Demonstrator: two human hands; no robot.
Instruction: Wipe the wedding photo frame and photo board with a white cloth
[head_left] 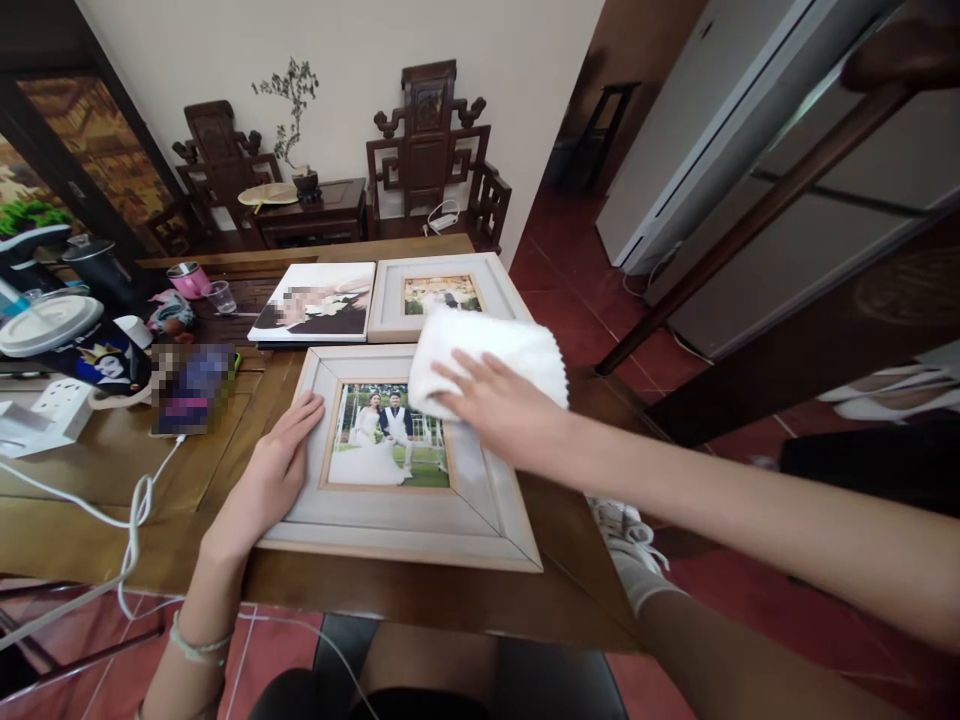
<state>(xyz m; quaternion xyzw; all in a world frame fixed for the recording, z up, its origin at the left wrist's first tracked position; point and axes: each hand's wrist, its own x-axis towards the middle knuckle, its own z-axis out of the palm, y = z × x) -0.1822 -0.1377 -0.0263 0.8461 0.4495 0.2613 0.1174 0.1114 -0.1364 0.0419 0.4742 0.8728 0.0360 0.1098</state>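
A picture frame (405,525) with a pale wide border and a photo of two people lies flat on the wooden table. My left hand (274,470) is closed over its left edge, fingertips on the border. With my right hand (499,400) I hold a folded white cloth (510,345) against the frame's upper right part. The cloth covers that corner and overlaps the lower edge of a second picture frame (390,280) behind. Beside that one lies a photo album or panel (319,300) with a picture on it, partly pixelated.
A phone (199,390) on a white cable (139,510), a large lidded cup (82,340), a pink mug (187,280) and a small clear cup (220,297) stand on the table's left (45,525). Carved chairs (427,150) and a potted plant (296,110) are beyond. A dark wooden bar (750,230) slants at right.
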